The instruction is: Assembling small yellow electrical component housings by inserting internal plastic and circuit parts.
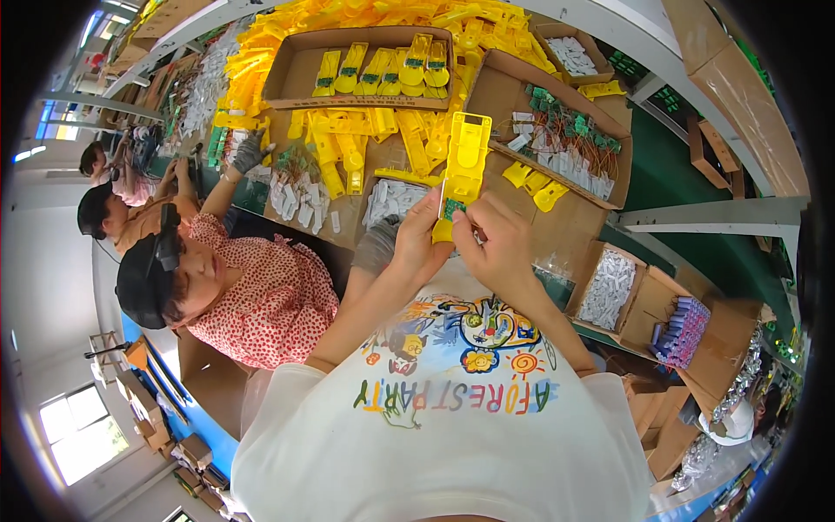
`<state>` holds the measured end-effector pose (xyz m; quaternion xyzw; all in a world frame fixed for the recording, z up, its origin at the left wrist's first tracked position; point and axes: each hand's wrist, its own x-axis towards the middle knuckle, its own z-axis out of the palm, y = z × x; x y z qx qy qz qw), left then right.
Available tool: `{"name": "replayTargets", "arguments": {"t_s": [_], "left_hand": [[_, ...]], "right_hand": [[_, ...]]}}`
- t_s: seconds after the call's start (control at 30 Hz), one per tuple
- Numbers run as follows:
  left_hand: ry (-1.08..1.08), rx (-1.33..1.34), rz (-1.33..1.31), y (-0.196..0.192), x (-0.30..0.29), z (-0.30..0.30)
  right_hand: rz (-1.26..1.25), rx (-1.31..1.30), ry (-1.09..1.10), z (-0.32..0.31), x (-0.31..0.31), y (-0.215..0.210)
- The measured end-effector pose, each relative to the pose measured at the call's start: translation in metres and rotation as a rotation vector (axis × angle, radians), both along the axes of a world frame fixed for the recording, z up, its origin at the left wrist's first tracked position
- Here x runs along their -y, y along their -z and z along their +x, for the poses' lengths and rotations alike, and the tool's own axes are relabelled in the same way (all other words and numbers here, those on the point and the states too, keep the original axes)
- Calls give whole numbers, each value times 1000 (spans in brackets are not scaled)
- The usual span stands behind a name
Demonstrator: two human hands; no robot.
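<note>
Upright in front of my chest is a yellow plastic housing (470,157), long and with a rounded lower part. My left hand (419,239) grips its lower end from the left side. A small green circuit board (453,209) sits against the lower part of the housing. The thumb and curled fingers of my right hand (500,244) close at the board's right edge; the exact contact is partly hidden by the fingers. Just beyond the housing stands a cardboard tray (357,103) with several yellow housings fitted with green boards.
A box (622,193) at right holds wired green boards and white parts. Yellow housings (261,52) heap at the back. White parts fill a carton (639,270); purple cylinders (683,331) stand beside it. At left sits a co-worker (261,287), whose gloved hand (250,155) reaches over the table.
</note>
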<state>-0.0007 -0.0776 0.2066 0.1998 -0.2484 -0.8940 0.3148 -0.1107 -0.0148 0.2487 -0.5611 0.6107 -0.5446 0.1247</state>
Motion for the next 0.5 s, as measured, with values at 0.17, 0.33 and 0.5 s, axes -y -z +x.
{"name": "replayTargets", "arguments": {"t_s": [0.17,0.33,0.5], "left_hand": [[-55,78,-42,-5,0,-1],[-178,135,-69,-19,-4,-7],[-195,151,-79,-10,-1,-5]], "right_hand": [[213,114,-45,-7,-4,2],[300,72,-10,-11,-3,6],[249,45,-6,-9,1,12]]}}
